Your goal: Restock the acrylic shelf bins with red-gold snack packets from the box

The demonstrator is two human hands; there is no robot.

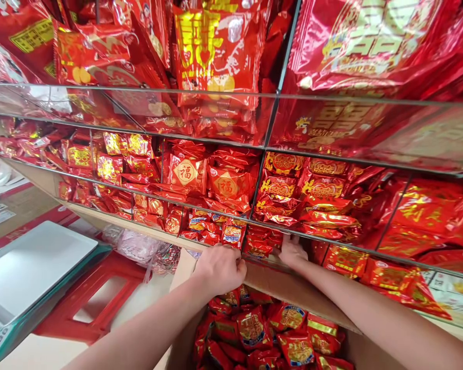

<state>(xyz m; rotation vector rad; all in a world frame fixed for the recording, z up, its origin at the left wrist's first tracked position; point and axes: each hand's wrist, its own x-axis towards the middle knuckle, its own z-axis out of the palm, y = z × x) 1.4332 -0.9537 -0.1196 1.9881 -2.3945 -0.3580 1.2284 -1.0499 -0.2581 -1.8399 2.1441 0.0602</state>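
My left hand (219, 268) is closed in a loose fist at the front edge of the lowest shelf bin, fingers curled against a small red snack packet (232, 235). My right hand (292, 251) reaches into the neighbouring bin (262, 245); its fingers are tucked among red packets and partly hidden. Below both arms stands an open cardboard box (278, 288) filled with several red snack packets (272, 336).
Tiered clear-fronted shelves (270, 126) hold many red and gold packets. A white weighing scale (31, 270) sits on a red plastic stool (96, 303) at the left. A clear bag of sweets (139, 246) lies under the shelf edge.
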